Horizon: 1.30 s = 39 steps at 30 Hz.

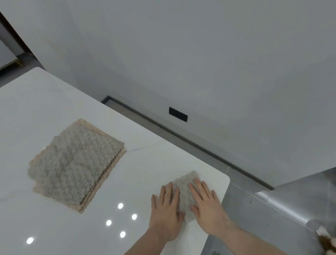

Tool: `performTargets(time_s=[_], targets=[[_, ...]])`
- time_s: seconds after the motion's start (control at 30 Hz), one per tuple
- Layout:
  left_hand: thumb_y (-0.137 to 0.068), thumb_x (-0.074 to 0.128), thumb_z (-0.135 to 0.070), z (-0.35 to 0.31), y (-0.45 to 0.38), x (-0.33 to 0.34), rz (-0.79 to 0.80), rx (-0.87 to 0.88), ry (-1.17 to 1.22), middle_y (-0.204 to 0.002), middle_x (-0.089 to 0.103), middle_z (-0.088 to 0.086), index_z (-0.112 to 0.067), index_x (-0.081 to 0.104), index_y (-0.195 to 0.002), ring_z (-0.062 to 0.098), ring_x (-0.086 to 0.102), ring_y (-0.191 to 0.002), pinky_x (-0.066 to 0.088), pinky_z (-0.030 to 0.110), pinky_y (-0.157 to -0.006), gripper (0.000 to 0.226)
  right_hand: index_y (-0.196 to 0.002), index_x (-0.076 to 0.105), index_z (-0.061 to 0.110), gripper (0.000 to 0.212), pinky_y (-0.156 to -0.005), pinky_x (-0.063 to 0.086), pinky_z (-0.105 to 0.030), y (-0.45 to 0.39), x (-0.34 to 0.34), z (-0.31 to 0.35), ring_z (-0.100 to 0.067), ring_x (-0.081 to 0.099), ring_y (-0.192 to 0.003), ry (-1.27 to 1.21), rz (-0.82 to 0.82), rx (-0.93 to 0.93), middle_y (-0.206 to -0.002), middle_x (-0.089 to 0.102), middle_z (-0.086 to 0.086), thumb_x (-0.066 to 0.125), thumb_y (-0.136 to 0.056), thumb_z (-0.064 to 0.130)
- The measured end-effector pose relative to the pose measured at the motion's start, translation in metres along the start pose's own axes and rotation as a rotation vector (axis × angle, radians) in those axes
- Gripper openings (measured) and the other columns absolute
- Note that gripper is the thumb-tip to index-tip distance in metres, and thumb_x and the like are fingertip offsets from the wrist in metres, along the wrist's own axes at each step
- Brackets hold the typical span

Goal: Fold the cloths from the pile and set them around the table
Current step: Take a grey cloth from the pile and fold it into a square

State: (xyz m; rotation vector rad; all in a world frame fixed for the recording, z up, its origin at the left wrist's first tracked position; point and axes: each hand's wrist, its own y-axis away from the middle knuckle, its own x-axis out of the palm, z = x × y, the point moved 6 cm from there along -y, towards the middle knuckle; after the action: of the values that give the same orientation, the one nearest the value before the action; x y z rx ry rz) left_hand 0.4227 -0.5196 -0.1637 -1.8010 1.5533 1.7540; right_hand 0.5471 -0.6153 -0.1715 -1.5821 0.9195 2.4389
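A small folded grey fluffy cloth (pixel 185 188) lies near the right corner of the glossy white table (pixel 41 117). My left hand (pixel 166 210) lies flat on its left edge, and my right hand (pixel 206 202) presses flat on its right side, fingers straight. The pile of cloths (pixel 75 166), grey on top with beige ones beneath, lies to the left in the middle of the table.
The table's right edge and rounded corner (pixel 226 180) are just beyond the folded cloth, with grey floor below. A white wall with a dark outlet (pixel 178 114) runs behind. A plush toy (pixel 333 244) lies on the floor at bottom right.
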Motion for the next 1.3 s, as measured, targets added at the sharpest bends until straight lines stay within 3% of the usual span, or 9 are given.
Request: performTargets(time_s=[0.13, 0.3, 0.5, 0.6, 0.67, 0.73, 0.87, 1.0, 1.3], targets=[[-0.105, 0.018, -0.055, 0.005, -0.012, 0.012, 0.049, 0.004, -0.094, -0.160, -0.039, 0.003, -0.023, -0.032, -0.151, 0.029, -0.032, -0.150, -0.010, 0.059, -0.123, 0.075, -0.157, -0.022, 0.028, 0.068, -0.124, -0.006, -0.052, -0.006, 0.011, -0.007, -0.018, -0.029, -0.150, 0.077, 0.032, 0.033, -0.159, -0.039, 0.010, 0.021, -0.108, 0.044], [-0.104, 0.027, -0.059, 0.009, -0.020, 0.012, 0.083, 0.004, -0.159, -0.160, -0.039, 0.004, -0.023, -0.028, -0.156, 0.031, -0.032, -0.150, -0.008, 0.063, -0.121, 0.084, -0.155, -0.026, 0.027, 0.069, -0.123, -0.009, -0.054, -0.012, 0.017, -0.004, -0.019, -0.031, -0.149, 0.050, 0.065, 0.082, -0.157, -0.043, 0.008, 0.021, -0.107, 0.043], [-0.099, 0.052, -0.052, 0.012, -0.025, 0.009, 0.191, -0.055, -0.218, -0.164, -0.033, 0.003, -0.027, -0.026, -0.157, 0.035, -0.029, -0.151, -0.010, 0.065, -0.120, 0.100, -0.157, -0.021, 0.028, 0.073, -0.123, 0.000, -0.060, -0.011, 0.010, 0.001, -0.023, -0.021, -0.154, 0.039, 0.152, 0.146, -0.155, -0.042, 0.010, 0.030, -0.107, 0.042], [-0.099, 0.054, -0.035, 0.020, -0.017, -0.010, 0.210, -0.025, -0.166, -0.168, -0.024, 0.001, -0.032, -0.017, -0.160, 0.036, -0.023, -0.153, -0.007, 0.064, -0.121, 0.093, -0.161, -0.007, 0.025, 0.084, -0.122, 0.007, -0.061, -0.013, -0.009, 0.012, -0.030, -0.005, -0.156, 0.088, 0.188, 0.195, -0.165, -0.023, 0.008, 0.049, -0.100, 0.033], [-0.095, 0.052, -0.019, 0.031, -0.001, -0.032, 0.130, -0.007, -0.102, -0.169, -0.019, -0.001, -0.034, -0.010, -0.161, 0.033, -0.020, -0.155, -0.006, 0.059, -0.124, 0.092, -0.161, 0.003, 0.023, 0.088, -0.122, 0.008, -0.061, -0.014, -0.026, 0.022, -0.032, 0.002, -0.155, 0.115, 0.188, 0.223, -0.168, -0.005, 0.003, 0.059, -0.092, 0.024], [-0.092, 0.049, -0.013, 0.051, 0.022, -0.050, 0.017, -0.002, -0.064, -0.169, -0.017, -0.003, -0.035, -0.004, -0.162, 0.030, -0.018, -0.155, -0.006, 0.054, -0.126, 0.090, -0.160, 0.010, 0.023, 0.089, -0.123, 0.011, -0.059, -0.009, -0.036, 0.032, -0.032, 0.006, -0.154, 0.126, 0.120, 0.221, -0.167, 0.001, 0.000, 0.063, -0.089, 0.020], [-0.095, 0.047, -0.019, 0.105, 0.082, -0.059, -0.040, -0.029, -0.045, -0.167, -0.023, -0.007, -0.036, 0.002, -0.162, 0.029, -0.019, -0.155, -0.006, 0.049, -0.126, 0.083, -0.161, 0.007, 0.024, 0.087, -0.124, 0.015, -0.051, 0.027, -0.029, 0.070, -0.028, 0.007, -0.154, 0.068, 0.053, 0.174, -0.169, -0.006, -0.002, 0.059, -0.091, 0.025], [-0.095, 0.046, -0.020, 0.162, 0.140, -0.058, -0.040, -0.061, -0.031, -0.164, -0.025, -0.010, -0.036, 0.002, -0.162, 0.026, -0.019, -0.155, -0.007, 0.047, -0.125, 0.082, -0.161, 0.000, 0.024, 0.088, -0.125, 0.013, -0.043, 0.066, -0.015, 0.124, -0.029, 0.003, -0.155, 0.006, 0.100, 0.174, -0.169, -0.010, -0.003, 0.055, -0.093, 0.026], [-0.096, 0.051, -0.033, 0.260, 0.230, -0.083, -0.081, -0.090, -0.066, -0.169, -0.018, -0.003, -0.030, 0.007, -0.163, 0.028, -0.012, -0.157, 0.000, 0.048, -0.127, 0.080, -0.161, -0.006, 0.029, 0.082, -0.126, 0.007, -0.049, 0.122, -0.006, 0.257, -0.029, -0.011, -0.155, -0.110, 0.101, 0.179, -0.167, -0.020, 0.004, 0.050, -0.101, 0.027]])
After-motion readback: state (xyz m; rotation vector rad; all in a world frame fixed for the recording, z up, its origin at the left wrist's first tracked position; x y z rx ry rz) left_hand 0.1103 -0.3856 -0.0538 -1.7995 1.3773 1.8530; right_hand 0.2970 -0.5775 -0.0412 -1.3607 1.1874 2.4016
